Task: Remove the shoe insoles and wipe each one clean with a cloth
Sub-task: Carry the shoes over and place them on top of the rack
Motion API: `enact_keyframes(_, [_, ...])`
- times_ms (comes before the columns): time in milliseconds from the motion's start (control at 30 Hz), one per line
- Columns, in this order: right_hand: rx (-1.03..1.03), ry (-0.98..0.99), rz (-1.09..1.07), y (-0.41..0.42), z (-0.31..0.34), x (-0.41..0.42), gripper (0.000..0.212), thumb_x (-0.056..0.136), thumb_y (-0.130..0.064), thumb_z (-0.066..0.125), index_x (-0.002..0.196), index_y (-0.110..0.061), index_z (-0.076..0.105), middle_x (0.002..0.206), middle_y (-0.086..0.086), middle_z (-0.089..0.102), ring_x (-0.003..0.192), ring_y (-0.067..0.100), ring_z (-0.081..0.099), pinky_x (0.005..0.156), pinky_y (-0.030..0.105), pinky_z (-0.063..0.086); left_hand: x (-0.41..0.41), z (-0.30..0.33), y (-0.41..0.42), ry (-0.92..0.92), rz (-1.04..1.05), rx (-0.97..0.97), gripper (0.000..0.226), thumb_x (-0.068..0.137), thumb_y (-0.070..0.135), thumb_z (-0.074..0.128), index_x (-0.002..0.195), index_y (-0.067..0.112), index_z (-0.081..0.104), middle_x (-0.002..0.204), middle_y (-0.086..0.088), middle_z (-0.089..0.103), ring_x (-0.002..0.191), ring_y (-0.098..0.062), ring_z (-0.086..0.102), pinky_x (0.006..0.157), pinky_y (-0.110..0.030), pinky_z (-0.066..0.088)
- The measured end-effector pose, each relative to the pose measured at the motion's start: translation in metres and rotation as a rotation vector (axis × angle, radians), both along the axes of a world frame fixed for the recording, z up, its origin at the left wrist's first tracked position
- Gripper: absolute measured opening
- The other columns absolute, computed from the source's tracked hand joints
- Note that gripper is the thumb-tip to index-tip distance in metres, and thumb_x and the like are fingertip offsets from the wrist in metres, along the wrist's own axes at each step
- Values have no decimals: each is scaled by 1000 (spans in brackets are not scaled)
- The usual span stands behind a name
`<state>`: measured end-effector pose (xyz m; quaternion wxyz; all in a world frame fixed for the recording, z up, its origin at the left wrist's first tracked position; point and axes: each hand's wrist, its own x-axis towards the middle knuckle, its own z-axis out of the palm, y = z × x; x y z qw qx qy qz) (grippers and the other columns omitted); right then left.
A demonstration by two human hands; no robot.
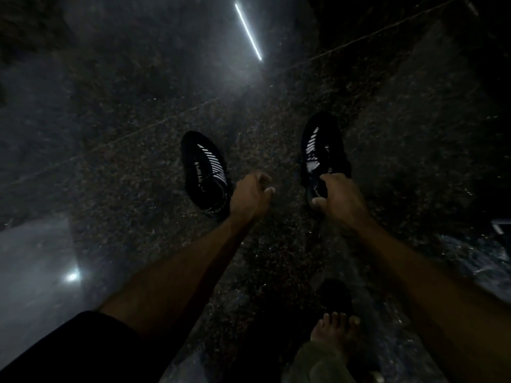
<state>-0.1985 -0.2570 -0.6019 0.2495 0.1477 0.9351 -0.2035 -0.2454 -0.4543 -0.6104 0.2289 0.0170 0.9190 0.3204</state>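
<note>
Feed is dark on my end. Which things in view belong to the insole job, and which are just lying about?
Job:
- right shoe, its heel opening gripped by the right hand
- left shoe, untouched beside the left hand, whose fingers are loosely curled on nothing
No insole or cloth shows.

Lying about:
- bare foot
- speckled floor
- light streak reflected on it
</note>
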Motion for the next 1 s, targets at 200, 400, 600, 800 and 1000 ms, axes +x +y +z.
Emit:
enact_keyframes(200, [51,-37,17,-8,-14,-16,56,87,-30,68,133,-7,45,137,18,46,125,34,45,102,39,40,-11,-5,-22,25,0,-100,18,91,26,60,108,19,61,112,0,65,104,-19,60,78,-28,44])
enact_keyframes(400, [99,-86,20,-10,-27,-16,60,86,-33,69,134,-9,42,133,17,49,122,35,48,96,40,41,-13,-17,-42,101,-96,-256,26,94,22,55,116,10,54,121,-10,60,113,-28,55,84,-35,43])
enact_keyframes(600, [243,-84,27,-9,-44,-7,55,88,-31,66,131,-11,40,119,15,64,113,31,58,109,40,28,-4,-41,-57,135,-179,-387,30,90,22,60,117,9,54,124,-12,51,111,-30,51,83,-41,44])
enact_keyframes(800, [316,-94,111,-7,-45,0,17,90,-17,60,106,-18,53,108,10,66,110,31,57,108,42,27,0,-46,-60,155,-94,-408,47,87,19,65,129,10,48,134,-14,41,119,-31,45,87,-43,46])
enact_keyframes(1000, [169,-56,17,-5,-44,2,16,94,-9,47,108,-7,54,113,24,59,107,40,55,85,40,44,4,-42,-59,116,88,-451,55,86,24,68,130,8,38,130,-14,45,117,-31,49,92,-44,42])
